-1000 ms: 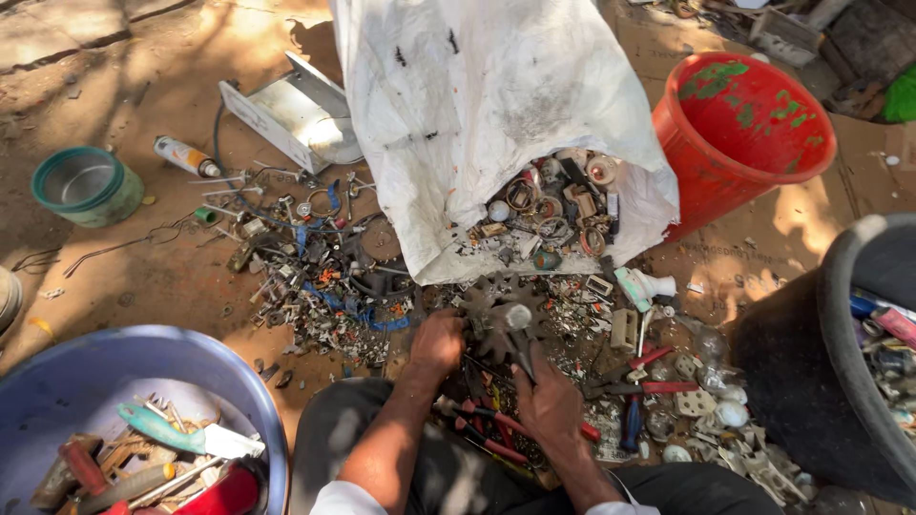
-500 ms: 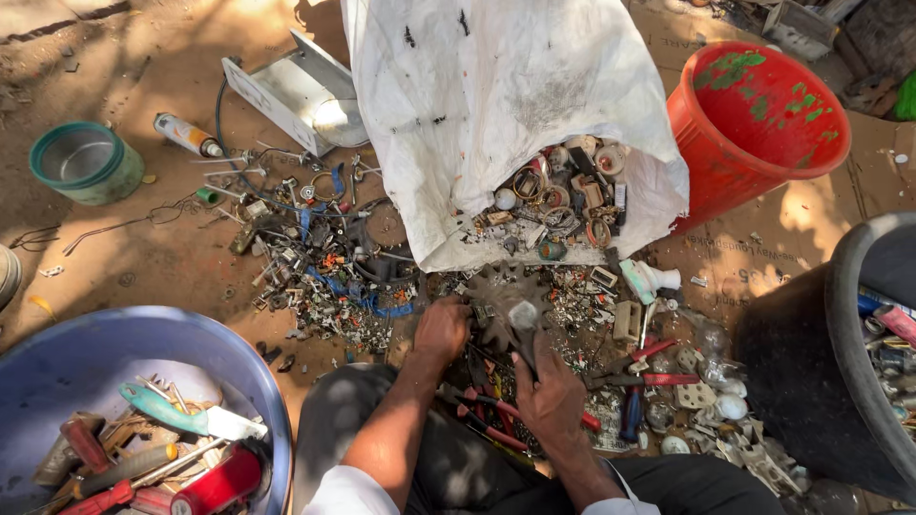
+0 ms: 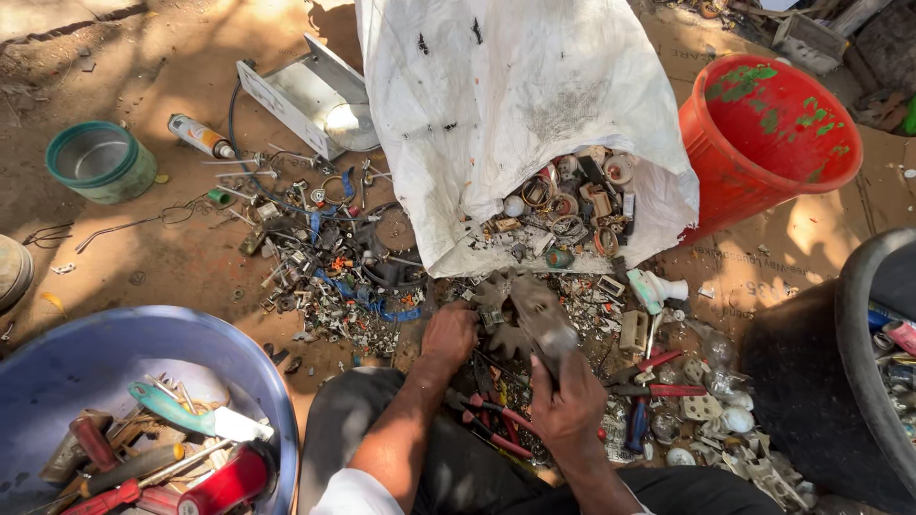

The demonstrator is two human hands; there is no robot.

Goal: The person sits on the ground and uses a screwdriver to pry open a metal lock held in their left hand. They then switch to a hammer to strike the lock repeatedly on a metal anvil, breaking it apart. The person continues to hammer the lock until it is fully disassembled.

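Hands: 2 bare hands work low in the middle of the view, over scrap spread on the dirt ground (image 3: pixel 172 257).
Left hand (image 3: pixel 448 334): fingers curled down into the scrap pile (image 3: pixel 363 277), touching a dark toothed metal piece (image 3: pixel 506 315); whether it grips anything I cannot tell.
Right hand (image 3: pixel 571 405): closed around a dark flat metal part (image 3: pixel 542 319) that sticks up and away from the fingers.
Sack: white woven sack (image 3: pixel 515 105) lies at the top middle, its mouth open toward the hands, spilling rings and small fittings.
Red bucket (image 3: pixel 768 143): just right of the sack, tilted.
Blue tub (image 3: pixel 86 353): bottom left corner, holding a teal-handled tool (image 3: pixel 181 412) and red-handled tools.
Green bowl (image 3: pixel 100 162): left edge, well apart from the hands.
Black tub (image 3: pixel 859 353): right edge.
Pliers (image 3: pixel 496 424): red-handled, lying between the 2 forearms.
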